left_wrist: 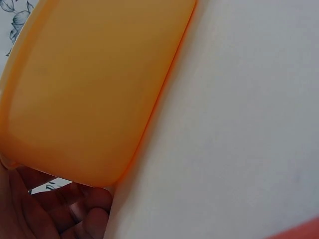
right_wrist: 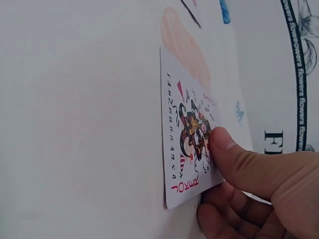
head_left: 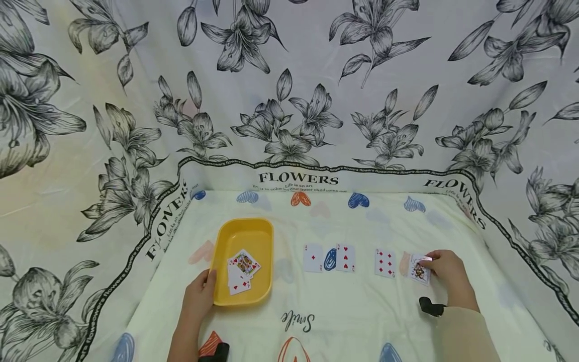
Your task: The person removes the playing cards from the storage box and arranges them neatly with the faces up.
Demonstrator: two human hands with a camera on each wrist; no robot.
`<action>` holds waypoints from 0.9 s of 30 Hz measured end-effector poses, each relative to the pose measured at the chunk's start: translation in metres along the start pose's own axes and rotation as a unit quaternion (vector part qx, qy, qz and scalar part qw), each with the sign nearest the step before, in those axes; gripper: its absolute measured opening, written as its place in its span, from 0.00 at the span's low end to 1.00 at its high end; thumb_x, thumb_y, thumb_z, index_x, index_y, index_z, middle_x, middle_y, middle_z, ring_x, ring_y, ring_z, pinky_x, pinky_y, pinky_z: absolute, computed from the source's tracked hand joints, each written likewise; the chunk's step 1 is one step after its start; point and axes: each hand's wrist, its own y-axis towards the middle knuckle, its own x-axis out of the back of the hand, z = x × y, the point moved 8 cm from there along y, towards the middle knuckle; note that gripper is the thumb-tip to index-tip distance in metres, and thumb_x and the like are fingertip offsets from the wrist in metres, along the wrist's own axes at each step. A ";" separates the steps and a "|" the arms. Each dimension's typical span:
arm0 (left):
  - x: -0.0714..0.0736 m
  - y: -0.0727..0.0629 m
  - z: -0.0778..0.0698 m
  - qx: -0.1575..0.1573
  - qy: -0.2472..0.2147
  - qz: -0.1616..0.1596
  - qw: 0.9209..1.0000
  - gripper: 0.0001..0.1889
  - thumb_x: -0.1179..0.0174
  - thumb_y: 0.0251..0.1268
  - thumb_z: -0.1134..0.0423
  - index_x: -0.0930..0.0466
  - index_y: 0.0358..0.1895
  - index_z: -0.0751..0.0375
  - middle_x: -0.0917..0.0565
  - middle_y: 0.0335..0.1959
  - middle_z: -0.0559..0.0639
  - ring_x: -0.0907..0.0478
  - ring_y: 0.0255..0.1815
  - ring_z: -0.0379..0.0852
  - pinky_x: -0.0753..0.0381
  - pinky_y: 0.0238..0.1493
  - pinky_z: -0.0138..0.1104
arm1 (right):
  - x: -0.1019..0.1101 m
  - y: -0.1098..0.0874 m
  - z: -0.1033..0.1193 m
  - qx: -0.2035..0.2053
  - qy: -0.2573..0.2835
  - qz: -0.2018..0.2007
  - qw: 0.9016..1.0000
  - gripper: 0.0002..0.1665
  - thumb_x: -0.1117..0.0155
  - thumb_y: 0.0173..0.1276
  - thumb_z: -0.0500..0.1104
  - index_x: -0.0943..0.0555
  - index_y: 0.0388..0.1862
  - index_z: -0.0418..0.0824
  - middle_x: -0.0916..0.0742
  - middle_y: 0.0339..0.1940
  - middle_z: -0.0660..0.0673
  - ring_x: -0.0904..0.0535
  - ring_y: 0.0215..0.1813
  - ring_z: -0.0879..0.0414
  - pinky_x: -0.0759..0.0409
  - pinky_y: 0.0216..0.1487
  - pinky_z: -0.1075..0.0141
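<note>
My right hand (head_left: 448, 274) pinches a joker card (right_wrist: 192, 134) at its edge, thumb on the printed face and fingers curled behind it. In the head view the joker is the rightmost card in a row over the cloth. My left hand (head_left: 197, 294) holds the near left side of a yellow tray (head_left: 267, 226), with curled fingers at its edge in the left wrist view (left_wrist: 65, 209). Inside the tray lie a face card (head_left: 245, 263) with hearts and, partly under it, a card with red diamonds (head_left: 238, 286).
Left of the joker lie a six of diamonds (head_left: 384, 263), a three of hearts (head_left: 346, 258) and an ace of diamonds (head_left: 313, 258), all face up. A pale cloth (head_left: 344, 311) with printed hearts covers the table. Flower-printed curtains (head_left: 307, 70) hang behind and at both sides.
</note>
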 end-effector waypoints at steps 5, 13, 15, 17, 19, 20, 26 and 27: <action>-0.001 0.000 0.001 0.002 0.000 -0.004 1.000 0.38 0.64 0.82 0.36 0.34 0.75 0.65 0.21 0.58 0.64 0.25 0.44 0.53 0.24 0.42 0.37 | 0.001 -0.001 0.004 0.015 -0.056 -0.034 0.998 0.26 0.24 0.65 0.48 0.19 0.46 0.26 0.16 0.38 0.34 0.24 0.40 0.41 0.26 0.41 0.51; -0.001 -0.001 0.000 -0.003 -0.004 0.001 1.000 0.39 0.63 0.81 0.35 0.35 0.75 0.66 0.22 0.59 0.64 0.25 0.44 0.52 0.23 0.41 0.37 | 0.002 -0.009 0.004 -0.004 -0.043 -0.059 0.997 0.31 0.23 0.63 0.49 0.22 0.48 0.24 0.18 0.45 0.26 0.24 0.46 0.33 0.28 0.49 0.42; -0.001 -0.001 0.000 -0.003 -0.005 0.004 1.000 0.40 0.63 0.80 0.34 0.35 0.75 0.66 0.22 0.60 0.65 0.25 0.44 0.52 0.23 0.43 0.38 | 0.003 -0.012 0.005 -0.003 -0.038 -0.063 0.997 0.31 0.24 0.64 0.50 0.22 0.49 0.23 0.17 0.46 0.26 0.24 0.48 0.32 0.28 0.50 0.41; -0.001 -0.002 -0.001 -0.003 -0.006 0.006 1.000 0.40 0.63 0.80 0.34 0.35 0.76 0.66 0.22 0.61 0.65 0.25 0.45 0.52 0.22 0.45 0.40 | 0.005 -0.015 0.005 -0.006 -0.027 -0.063 0.998 0.32 0.26 0.66 0.51 0.22 0.51 0.23 0.18 0.47 0.26 0.24 0.49 0.32 0.28 0.51 0.41; 0.000 -0.002 -0.001 -0.002 -0.006 0.007 1.000 0.40 0.63 0.81 0.34 0.36 0.76 0.66 0.22 0.62 0.65 0.25 0.46 0.53 0.22 0.48 0.43 | 0.007 -0.017 0.007 -0.006 -0.022 -0.062 0.998 0.33 0.29 0.69 0.54 0.22 0.52 0.24 0.17 0.46 0.27 0.24 0.49 0.33 0.28 0.50 0.42; 0.000 -0.002 -0.001 -0.002 -0.005 0.006 1.000 0.39 0.63 0.81 0.35 0.36 0.76 0.66 0.22 0.62 0.65 0.25 0.47 0.53 0.22 0.49 0.44 | 0.007 -0.017 0.008 -0.008 -0.016 -0.061 0.998 0.33 0.30 0.70 0.55 0.23 0.52 0.25 0.17 0.46 0.28 0.24 0.49 0.34 0.28 0.49 0.43; 0.000 -0.001 0.000 -0.005 0.001 0.000 1.000 0.39 0.64 0.81 0.35 0.35 0.75 0.65 0.22 0.61 0.65 0.26 0.47 0.54 0.24 0.52 0.48 | 0.000 -0.014 0.029 -0.008 0.037 -0.046 0.998 0.34 0.37 0.75 0.59 0.24 0.58 0.28 0.16 0.44 0.35 0.22 0.46 0.43 0.25 0.44 0.53; 0.000 -0.001 0.000 -0.004 0.001 0.000 1.000 0.39 0.64 0.81 0.35 0.35 0.75 0.65 0.22 0.62 0.65 0.26 0.48 0.54 0.24 0.53 0.49 | -0.002 -0.013 0.035 -0.005 0.050 -0.041 0.998 0.35 0.37 0.75 0.59 0.25 0.59 0.28 0.16 0.45 0.35 0.22 0.45 0.45 0.24 0.44 0.54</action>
